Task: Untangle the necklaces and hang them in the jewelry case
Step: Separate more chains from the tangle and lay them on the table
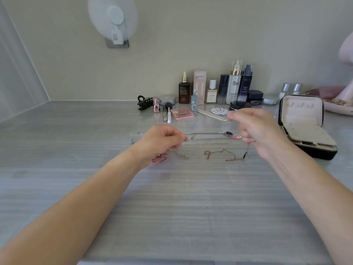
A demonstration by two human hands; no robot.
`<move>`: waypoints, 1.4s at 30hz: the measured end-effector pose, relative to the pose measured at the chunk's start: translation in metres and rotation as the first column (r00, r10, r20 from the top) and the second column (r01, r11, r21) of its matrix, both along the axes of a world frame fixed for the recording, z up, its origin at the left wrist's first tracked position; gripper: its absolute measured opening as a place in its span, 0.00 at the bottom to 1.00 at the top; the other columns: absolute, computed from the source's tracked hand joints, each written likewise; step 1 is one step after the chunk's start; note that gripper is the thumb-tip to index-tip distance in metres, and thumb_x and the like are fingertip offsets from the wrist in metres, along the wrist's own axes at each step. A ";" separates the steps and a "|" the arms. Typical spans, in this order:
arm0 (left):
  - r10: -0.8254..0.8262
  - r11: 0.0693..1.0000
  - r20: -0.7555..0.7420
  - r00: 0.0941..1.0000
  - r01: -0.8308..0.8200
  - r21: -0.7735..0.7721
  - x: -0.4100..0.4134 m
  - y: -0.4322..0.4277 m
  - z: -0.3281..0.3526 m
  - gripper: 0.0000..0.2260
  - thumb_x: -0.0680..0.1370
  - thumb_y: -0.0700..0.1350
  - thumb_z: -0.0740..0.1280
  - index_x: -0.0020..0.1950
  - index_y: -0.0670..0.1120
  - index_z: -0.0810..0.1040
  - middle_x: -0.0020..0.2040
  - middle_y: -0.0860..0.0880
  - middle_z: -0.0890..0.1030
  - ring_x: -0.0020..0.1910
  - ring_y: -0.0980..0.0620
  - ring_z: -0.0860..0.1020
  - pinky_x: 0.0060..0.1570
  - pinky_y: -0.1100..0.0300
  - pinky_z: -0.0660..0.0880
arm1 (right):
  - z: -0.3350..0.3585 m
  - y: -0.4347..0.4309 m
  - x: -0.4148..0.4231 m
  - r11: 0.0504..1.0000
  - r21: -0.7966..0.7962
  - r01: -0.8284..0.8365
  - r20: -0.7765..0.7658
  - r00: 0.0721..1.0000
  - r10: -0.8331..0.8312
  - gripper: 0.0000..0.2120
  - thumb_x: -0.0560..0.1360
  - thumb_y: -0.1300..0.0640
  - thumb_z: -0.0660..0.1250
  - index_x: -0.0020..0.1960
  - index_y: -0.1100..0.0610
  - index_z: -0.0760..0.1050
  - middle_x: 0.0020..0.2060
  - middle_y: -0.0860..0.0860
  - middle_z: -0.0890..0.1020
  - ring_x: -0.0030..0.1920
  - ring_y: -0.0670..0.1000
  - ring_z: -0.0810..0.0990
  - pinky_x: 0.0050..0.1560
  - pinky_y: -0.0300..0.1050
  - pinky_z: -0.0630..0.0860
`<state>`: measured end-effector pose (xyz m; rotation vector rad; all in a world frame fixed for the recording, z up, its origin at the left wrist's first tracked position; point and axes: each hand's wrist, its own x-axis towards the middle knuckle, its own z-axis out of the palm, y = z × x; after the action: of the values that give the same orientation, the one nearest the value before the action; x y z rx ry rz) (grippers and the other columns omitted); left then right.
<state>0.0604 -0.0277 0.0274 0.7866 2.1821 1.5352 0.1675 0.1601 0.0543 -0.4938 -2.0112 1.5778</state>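
Several necklaces lie on the grey table: two silver chains (208, 133) stretched side by side, a thin gold one below them, a rose-gold chain (219, 153) in loose curls, and a red cord (158, 159). My left hand (162, 140) pinches one end of a thin chain. My right hand (256, 129), blurred, is raised and grips the other end, with a dark pendant (245, 154) dangling below it. The black jewelry case (303, 125) stands open at the right, its pale lid upright.
Bottles and jars of cosmetics (235, 83) line the back wall. In front of them lie a black hair claw (144, 103), brushes, a pink palette (182, 113) and a comb. A pink dish (338, 104) sits behind the case.
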 end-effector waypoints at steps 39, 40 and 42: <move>0.061 0.991 -0.192 0.979 -0.083 -0.109 0.001 0.006 -0.004 0.08 0.78 0.41 0.62 0.54 0.46 0.78 0.37 0.52 0.76 0.22 0.64 0.72 0.21 0.70 0.66 | -0.026 -0.025 -0.014 0.796 0.540 -0.274 0.323 0.941 0.105 0.11 0.73 0.48 0.66 0.43 0.55 0.81 0.26 0.44 0.74 0.27 0.44 0.69 0.31 0.39 0.65; 0.063 0.988 -0.196 0.979 -0.088 -0.126 0.001 0.007 -0.005 0.08 0.78 0.41 0.61 0.53 0.48 0.78 0.38 0.52 0.76 0.23 0.63 0.72 0.20 0.70 0.65 | -0.026 -0.026 -0.013 0.782 0.541 -0.310 0.367 0.924 0.112 0.10 0.72 0.48 0.68 0.42 0.55 0.80 0.27 0.44 0.74 0.28 0.44 0.70 0.32 0.39 0.66; 0.058 0.988 -0.188 0.981 -0.083 -0.127 0.002 0.007 -0.005 0.09 0.78 0.39 0.60 0.52 0.49 0.77 0.43 0.52 0.78 0.26 0.62 0.74 0.19 0.70 0.63 | -0.028 -0.027 -0.012 0.694 0.625 -0.357 0.443 0.894 0.061 0.07 0.71 0.49 0.69 0.41 0.53 0.79 0.28 0.43 0.72 0.31 0.45 0.71 0.32 0.39 0.65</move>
<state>0.0623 -0.0204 0.0221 0.8450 2.4422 1.3786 0.1555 0.1328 0.0263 -0.2791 -2.8562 0.7174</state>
